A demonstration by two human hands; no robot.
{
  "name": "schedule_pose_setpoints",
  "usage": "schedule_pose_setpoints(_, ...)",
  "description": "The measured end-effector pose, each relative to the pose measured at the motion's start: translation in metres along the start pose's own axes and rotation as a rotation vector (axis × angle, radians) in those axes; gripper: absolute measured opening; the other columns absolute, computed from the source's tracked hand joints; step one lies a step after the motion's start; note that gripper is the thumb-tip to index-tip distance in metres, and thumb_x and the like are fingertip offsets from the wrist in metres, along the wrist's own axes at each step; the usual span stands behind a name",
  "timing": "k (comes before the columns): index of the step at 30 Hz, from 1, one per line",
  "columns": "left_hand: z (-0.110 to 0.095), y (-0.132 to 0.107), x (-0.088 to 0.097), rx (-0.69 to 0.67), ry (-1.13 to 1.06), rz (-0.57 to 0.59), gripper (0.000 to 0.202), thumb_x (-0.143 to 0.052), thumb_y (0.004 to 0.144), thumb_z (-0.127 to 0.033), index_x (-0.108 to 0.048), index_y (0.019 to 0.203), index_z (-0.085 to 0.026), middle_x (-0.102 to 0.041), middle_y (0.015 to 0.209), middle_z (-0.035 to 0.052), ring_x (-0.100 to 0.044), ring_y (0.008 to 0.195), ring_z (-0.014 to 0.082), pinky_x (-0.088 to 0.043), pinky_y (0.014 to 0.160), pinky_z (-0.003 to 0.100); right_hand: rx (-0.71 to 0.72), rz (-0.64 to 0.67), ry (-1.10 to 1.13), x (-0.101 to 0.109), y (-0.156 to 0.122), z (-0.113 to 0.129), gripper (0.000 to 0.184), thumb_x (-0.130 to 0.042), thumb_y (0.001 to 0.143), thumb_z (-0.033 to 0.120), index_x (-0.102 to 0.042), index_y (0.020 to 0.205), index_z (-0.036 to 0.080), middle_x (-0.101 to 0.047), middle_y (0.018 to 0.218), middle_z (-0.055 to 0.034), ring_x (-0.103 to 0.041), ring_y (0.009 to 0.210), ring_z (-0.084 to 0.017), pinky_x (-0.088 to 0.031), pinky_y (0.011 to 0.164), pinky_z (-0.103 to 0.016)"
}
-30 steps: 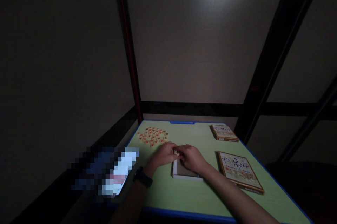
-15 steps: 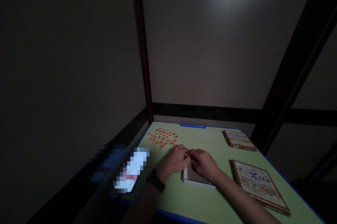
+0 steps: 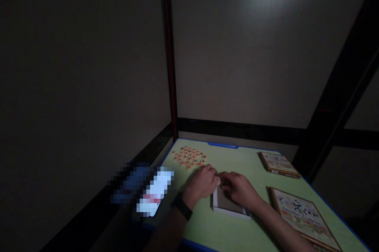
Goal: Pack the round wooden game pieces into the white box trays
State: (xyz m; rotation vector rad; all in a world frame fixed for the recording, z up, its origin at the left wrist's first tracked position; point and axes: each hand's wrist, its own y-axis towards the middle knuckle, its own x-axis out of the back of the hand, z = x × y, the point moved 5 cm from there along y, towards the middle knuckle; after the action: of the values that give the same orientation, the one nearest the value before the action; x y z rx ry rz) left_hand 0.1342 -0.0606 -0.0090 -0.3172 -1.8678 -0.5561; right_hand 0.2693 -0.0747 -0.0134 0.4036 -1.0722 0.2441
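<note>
My left hand (image 3: 202, 185) and my right hand (image 3: 240, 190) meet at the far left corner of a shallow white box tray (image 3: 228, 207) on a green table (image 3: 231, 232). Both hands have curled fingers pinched together on a small pale piece (image 3: 218, 181) between them. A black watch sits on my left wrist. Just beyond my left hand lies a cluster of several small round pale pieces (image 3: 189, 157) with red and dark marks.
Two flat printed boxes lie at the right: a smaller box (image 3: 278, 163) at the back and a larger box (image 3: 304, 215) nearer. A blurred bright object (image 3: 148, 190) sits off the table's left edge. Dark posts and walls surround the blue-edged table.
The view has swung left and up, so the table and hands sit further right and lower. My hands stay together at the tray's corner, still pinching the small piece.
</note>
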Motion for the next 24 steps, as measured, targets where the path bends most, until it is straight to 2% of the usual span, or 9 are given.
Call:
schedule_pose_setpoints(5, 0.037, -0.003, 0.029, 0.31, 0.209, -0.232, 0.031, -0.046, 0.089, -0.014, -0.068, 0.111, -0.007, -0.065, 0.115, 0.0198, -0.055, 0.115, 0.0323, -0.042, 0.102, 0.044, 0.019, -0.083, 0.039, 0.003, 0.0, -0.005, 0.038, -0.056, 0.08, 0.014, -0.071, 0.114, 0.021, -0.074, 0.097, -0.0077, -0.067, 0.089, -0.023, -0.049, 0.082, -0.031)
schedule_pose_setpoints(7, 0.053, -0.006, 0.035, 0.428, 0.28, -0.254, 0.032, -0.045, 0.09, -0.011, -0.068, 0.112, -0.007, -0.065, 0.115, 0.0211, -0.056, 0.114, 0.0329, -0.043, 0.099, 0.045, 0.028, -0.106, 0.05, 0.004, 0.0, -0.005, 0.035, -0.053, 0.084, 0.016, -0.072, 0.113, 0.019, -0.074, 0.098, -0.0094, -0.068, 0.089, -0.023, -0.05, 0.083, -0.033)
schedule_pose_setpoints(10, 0.069, -0.01, 0.032, 0.53, 0.303, -0.159, 0.034, -0.041, 0.092, -0.009, -0.07, 0.109, -0.008, -0.067, 0.111, 0.0217, -0.06, 0.109, 0.0315, -0.046, 0.091, 0.042, 0.029, -0.115, 0.034, 0.005, 0.0, -0.005, 0.033, -0.05, 0.088, 0.019, -0.072, 0.113, 0.017, -0.075, 0.101, -0.0119, -0.068, 0.092, -0.024, -0.05, 0.085, -0.034)
schedule_pose_setpoints(13, 0.072, -0.011, 0.022, 0.535, 0.281, -0.05, 0.037, -0.037, 0.092, -0.005, -0.071, 0.105, -0.007, -0.068, 0.106, 0.0225, -0.063, 0.105, 0.0305, -0.048, 0.086, 0.039, 0.025, -0.099, 0.005, 0.007, 0.0, -0.003, 0.034, -0.048, 0.09, 0.02, -0.073, 0.114, 0.018, -0.075, 0.104, -0.0123, -0.068, 0.095, -0.025, -0.05, 0.085, -0.035)
schedule_pose_setpoints(18, 0.068, -0.013, 0.015, 0.476, 0.277, -0.037, 0.041, -0.036, 0.087, 0.001, -0.07, 0.106, -0.011, -0.068, 0.109, 0.0197, -0.063, 0.107, 0.0256, -0.05, 0.086, 0.032, 0.028, -0.095, -0.015, 0.009, -0.001, 0.0, 0.034, -0.047, 0.091, 0.018, -0.073, 0.113, 0.018, -0.075, 0.101, -0.0114, -0.068, 0.094, -0.025, -0.05, 0.084, -0.033)
schedule_pose_setpoints(21, 0.074, -0.012, 0.019, 0.494, 0.312, 0.006, 0.041, -0.034, 0.09, -0.001, -0.069, 0.108, -0.012, -0.068, 0.112, 0.018, -0.064, 0.108, 0.0227, -0.051, 0.088, 0.029, 0.02, -0.106, -0.021, 0.009, 0.0, -0.001, 0.035, -0.046, 0.091, 0.017, -0.073, 0.113, 0.018, -0.075, 0.101, -0.0114, -0.068, 0.095, -0.024, -0.049, 0.084, -0.032)
schedule_pose_setpoints(24, 0.085, -0.003, 0.035, 0.524, 0.344, 0.06, 0.038, -0.035, 0.092, -0.003, -0.068, 0.109, -0.011, -0.069, 0.112, 0.0176, -0.066, 0.106, 0.0221, -0.051, 0.089, 0.029, 0.016, -0.11, -0.045, 0.008, 0.0, -0.003, 0.035, -0.045, 0.09, 0.017, -0.073, 0.113, 0.018, -0.075, 0.101, -0.0109, -0.067, 0.095, -0.024, -0.048, 0.084, -0.031)
